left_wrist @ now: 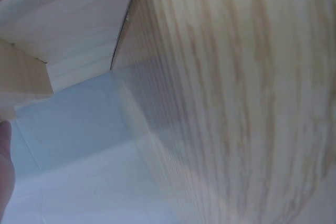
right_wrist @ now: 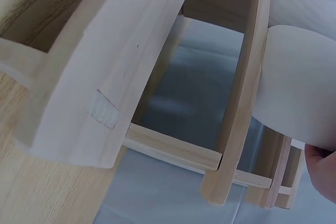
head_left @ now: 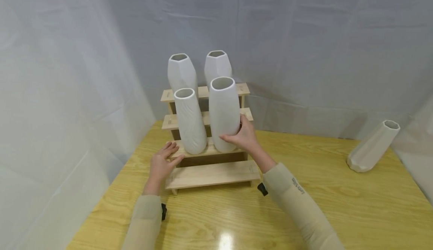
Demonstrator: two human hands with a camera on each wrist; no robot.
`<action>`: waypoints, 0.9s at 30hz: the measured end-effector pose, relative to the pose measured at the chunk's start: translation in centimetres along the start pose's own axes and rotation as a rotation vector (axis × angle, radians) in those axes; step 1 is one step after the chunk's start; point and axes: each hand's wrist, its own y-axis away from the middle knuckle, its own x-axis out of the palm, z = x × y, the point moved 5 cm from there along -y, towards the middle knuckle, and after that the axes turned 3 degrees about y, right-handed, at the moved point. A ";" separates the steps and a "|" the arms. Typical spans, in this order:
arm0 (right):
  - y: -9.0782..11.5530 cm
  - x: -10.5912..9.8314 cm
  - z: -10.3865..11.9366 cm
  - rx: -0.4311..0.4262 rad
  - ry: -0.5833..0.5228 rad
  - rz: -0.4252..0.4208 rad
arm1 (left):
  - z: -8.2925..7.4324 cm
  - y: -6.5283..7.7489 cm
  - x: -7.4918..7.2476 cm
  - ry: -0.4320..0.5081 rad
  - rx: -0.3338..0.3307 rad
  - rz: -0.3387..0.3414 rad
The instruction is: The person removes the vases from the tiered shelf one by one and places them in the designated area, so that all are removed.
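My right hand (head_left: 245,135) grips a tall smooth white vase (head_left: 223,111) low on its right side, the thumb across its front. That vase stands upright at the right of the stand's second step from the bottom; in the right wrist view its base (right_wrist: 299,82) sits at the edge of a wooden step. My left hand (head_left: 161,163) rests at the left end of the same step, thumb and fingers spread. Beside that hand stands a slimmer white vase (head_left: 191,126) with a wavy carved surface. The left wrist view catches only a bit of finger (left_wrist: 5,166) by the wood.
The stepped wooden stand (head_left: 213,175) has a bare lowest step. Two faceted white vases, one left (head_left: 180,71) and one right (head_left: 217,67), occupy its top. Another white vase (head_left: 372,148) is on the yellow wooden table (head_left: 304,190) at far right. Pale sheeting (head_left: 287,54) hangs behind.
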 end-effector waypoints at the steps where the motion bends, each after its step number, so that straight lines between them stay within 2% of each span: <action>1: 0.0 0.0 -0.2 0.013 -0.003 0.000 | 0.0 0.0 0.0 0.002 0.000 -0.001; 10: 0.5 -0.4 -0.3 0.047 0.045 -0.017 | 0.1 0.1 0.1 -0.019 0.009 -0.005; 21: 1.1 -1.4 -0.4 0.047 -0.005 -0.019 | 0.2 0.0 0.4 -0.004 0.010 -0.006; 27: 1.4 -2.2 -0.5 0.041 0.003 -0.045 | 0.3 0.1 0.4 0.002 0.015 -0.015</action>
